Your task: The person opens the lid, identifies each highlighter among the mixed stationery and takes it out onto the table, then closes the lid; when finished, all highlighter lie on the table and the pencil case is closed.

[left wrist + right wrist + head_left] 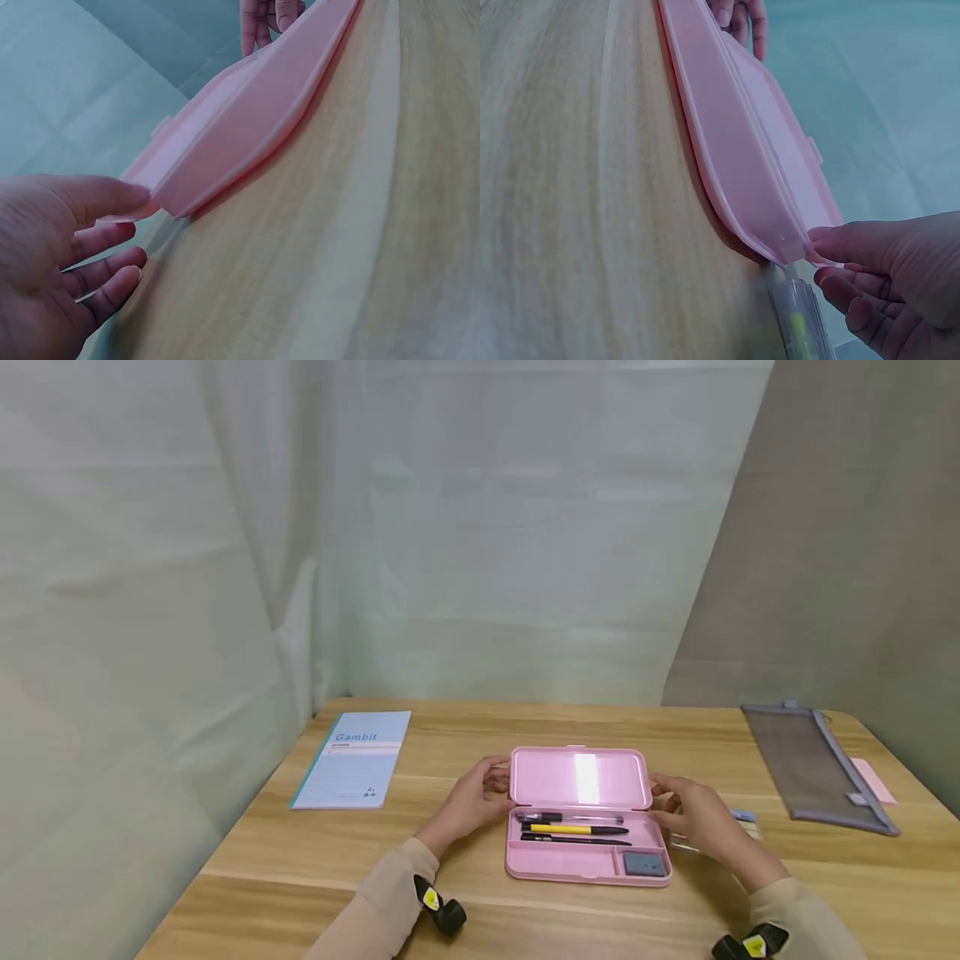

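Observation:
A pink pencil case (555, 864) lies on the wooden table with its lid (547, 777) raised back. Inside are a clear pen with a black grip (592, 819), a yellow-and-black pen (573, 830) and a black pen (573, 841). A dark grey eraser (643, 864) fills the small front-right compartment. My left hand (472, 797) pinches the lid's left edge near the hinge, thumb (124, 196) in front and fingers behind. On the opposite side my right hand (697, 810) does the same, its thumb (847, 241) at the hinge corner.
A pale blue notebook (356, 768) marked Gambit lies at the left. Far right, a grey mesh pouch (810, 764) rests beside a pink slip (873, 781). A clear item (802, 319) with something yellow-green inside lies by my right hand. Curtains hang behind the table.

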### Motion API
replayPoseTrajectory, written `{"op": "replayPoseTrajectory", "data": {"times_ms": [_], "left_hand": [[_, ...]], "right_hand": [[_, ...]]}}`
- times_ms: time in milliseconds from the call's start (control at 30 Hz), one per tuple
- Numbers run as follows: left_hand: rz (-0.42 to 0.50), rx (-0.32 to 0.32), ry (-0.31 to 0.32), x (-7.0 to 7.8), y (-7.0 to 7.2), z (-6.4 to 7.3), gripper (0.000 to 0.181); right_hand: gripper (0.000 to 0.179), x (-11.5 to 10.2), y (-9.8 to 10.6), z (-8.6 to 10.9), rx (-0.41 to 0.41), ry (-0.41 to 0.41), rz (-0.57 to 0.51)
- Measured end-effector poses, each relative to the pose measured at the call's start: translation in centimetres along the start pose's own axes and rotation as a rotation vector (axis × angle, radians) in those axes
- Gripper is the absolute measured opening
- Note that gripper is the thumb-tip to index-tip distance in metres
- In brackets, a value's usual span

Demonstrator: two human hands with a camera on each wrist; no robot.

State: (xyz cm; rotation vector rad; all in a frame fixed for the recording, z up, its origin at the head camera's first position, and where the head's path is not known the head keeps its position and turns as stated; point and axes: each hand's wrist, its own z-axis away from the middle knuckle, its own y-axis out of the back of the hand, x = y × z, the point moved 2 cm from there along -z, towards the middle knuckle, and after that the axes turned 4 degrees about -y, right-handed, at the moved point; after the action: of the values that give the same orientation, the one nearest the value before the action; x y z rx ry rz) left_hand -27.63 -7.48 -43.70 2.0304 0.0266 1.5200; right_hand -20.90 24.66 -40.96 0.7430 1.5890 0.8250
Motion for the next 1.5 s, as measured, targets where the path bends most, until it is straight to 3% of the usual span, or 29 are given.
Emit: {"op": "replayPoseTrajectory", "data": {"times_ms": [167,600,800,1000,1167,1500], "left_hand": [[-0.018,0.006,0.019,0.3,0.1,0.1,0.073],[-0.112,0.055,-0.022,0.5,-0.3,0.3,0.085],[-0.087,0.062,-0.06,0.6,-0.2,0.3,0.085],[-0.015,0.053,-0.092,0.4,-0.5,0.5,0.083],[-0.025,0.047,-0.121,0.5,-0.8,0.6,0.076],[-0.084,0.018,-0.168,0.5,-0.8,0.8,0.039]], "right_hand": [[0.055,0.1,-0.1,0.1,0.017,0.011,-0.004],[0.061,-0.2,-0.2,-0.1,0.031,0.011,-0.007],[0.063,-0.3,-0.4,-0.2,0.062,0.011,0.01],[0.053,-0.3,0.3,0.3,0.141,0.018,0.049],[0.045,-0.6,1.2,0.8,0.217,0.042,0.039],[0.04,-2.3,2.7,0.7,0.284,0.086,0.011]]}}
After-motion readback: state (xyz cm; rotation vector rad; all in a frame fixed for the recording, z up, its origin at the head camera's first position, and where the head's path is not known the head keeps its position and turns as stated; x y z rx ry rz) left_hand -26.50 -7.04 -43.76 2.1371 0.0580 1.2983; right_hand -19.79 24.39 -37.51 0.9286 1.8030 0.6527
